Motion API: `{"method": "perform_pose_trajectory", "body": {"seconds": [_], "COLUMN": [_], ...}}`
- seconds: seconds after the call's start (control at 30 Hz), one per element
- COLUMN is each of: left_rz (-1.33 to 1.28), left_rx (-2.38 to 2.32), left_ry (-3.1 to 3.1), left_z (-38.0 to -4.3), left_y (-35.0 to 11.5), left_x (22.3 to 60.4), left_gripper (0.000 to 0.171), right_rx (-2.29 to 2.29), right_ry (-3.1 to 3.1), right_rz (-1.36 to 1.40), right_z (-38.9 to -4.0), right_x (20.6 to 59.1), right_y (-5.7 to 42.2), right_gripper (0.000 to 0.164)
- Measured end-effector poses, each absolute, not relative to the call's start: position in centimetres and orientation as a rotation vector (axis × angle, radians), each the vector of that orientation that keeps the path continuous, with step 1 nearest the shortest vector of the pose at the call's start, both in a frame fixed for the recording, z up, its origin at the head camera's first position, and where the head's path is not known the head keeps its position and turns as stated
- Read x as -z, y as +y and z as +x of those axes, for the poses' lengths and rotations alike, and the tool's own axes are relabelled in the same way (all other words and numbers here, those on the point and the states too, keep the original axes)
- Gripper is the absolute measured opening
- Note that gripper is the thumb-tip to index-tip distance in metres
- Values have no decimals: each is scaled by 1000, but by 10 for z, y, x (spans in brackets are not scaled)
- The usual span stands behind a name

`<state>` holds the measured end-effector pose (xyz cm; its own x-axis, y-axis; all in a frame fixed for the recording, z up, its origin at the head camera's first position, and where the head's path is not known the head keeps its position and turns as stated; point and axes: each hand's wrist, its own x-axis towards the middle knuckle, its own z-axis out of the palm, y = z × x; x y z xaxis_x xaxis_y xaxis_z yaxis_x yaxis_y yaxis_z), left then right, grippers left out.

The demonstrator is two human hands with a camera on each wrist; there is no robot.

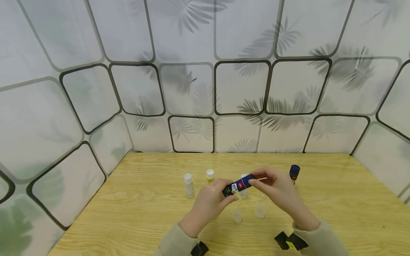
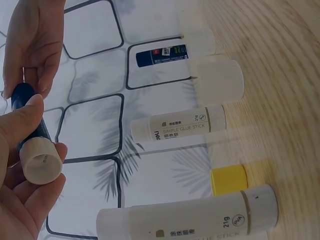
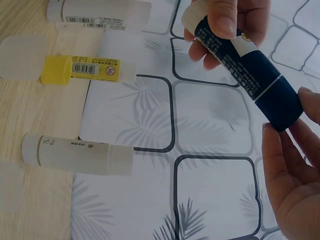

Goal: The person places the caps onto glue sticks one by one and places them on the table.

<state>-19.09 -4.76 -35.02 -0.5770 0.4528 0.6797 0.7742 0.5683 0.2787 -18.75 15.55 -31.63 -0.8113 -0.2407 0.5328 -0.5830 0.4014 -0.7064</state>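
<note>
A dark blue glue stick is held tilted above the table by both hands. My left hand grips its body between thumb and fingers, close to the white base. At the other end, the thumb and fingertips of my right hand pinch the blue cap, which sits on the stick. Behind the hands stand a white glue stick, a yellow one partly hidden by my left hand, and another white one, partly covered in the head view by the held stick.
Another dark blue glue stick stands upright beyond my right hand. Two small frosted, translucent cylinders stand on the wooden table below the hands. A patterned curtain hangs along the table's back edge and sides.
</note>
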Motion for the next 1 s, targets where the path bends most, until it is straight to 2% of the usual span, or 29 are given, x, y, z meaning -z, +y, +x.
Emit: {"method": "perform_pose_trajectory", "body": {"seconds": [0.3, 0.47, 0.73, 1.0], "left_rz": [-985, -1019, -1001, -920], "left_rx": [936, 1099, 1223, 1186], "left_ry": [-2311, -2333, -2363, -2320], "left_z": [-191, -191, -189, -187], "left_y": [-43, -41, -40, -40], "left_x": [349, 349, 348, 350], "left_gripper": [32, 26, 26, 27], "right_rx": [-1402, -1399, -1442, -1456], "right_ry": [-2365, -2337, -2310, -2370], "right_rz": [604, 595, 621, 642], "right_z": [-186, -186, -187, -191], "right_x": [304, 302, 304, 310], "right_y": [147, 144, 143, 141], "right_gripper": [20, 21, 20, 32]}}
